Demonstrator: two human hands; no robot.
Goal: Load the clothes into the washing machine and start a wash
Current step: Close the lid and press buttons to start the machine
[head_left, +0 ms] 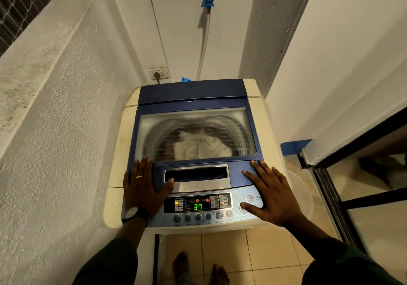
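Dark sleeves (110,262) reach forward over bare feet (180,265) on a beige tiled floor (264,251), as a person leans on a top-loading washing machine (119,143). Seen from the head camera, the left hand (143,185), with a ring (138,177) on one finger and a wristwatch (131,214), lies flat with fingers spread on the front left of the closed blue lid (193,93). Its thumb touches the edge of the silver handle recess (196,174). The right hand (273,196) is also splayed flat. Its fingers rest on the lid's front right corner and its thumb lies across the control panel (198,206), just below the power button (250,199). Neither hand holds anything.

Pale clothes (202,145) lie in the drum, visible through the lid's glass window. The panel's green display reads 37.

The machine stands in a narrow alcove with a rough plastered wall (55,130) to its left. Behind it are a wall socket (159,73) with a plug in it and a hose (203,49) hanging from a tap with a blue fitting (207,0). A dark-framed glass door (330,185) stands at right.
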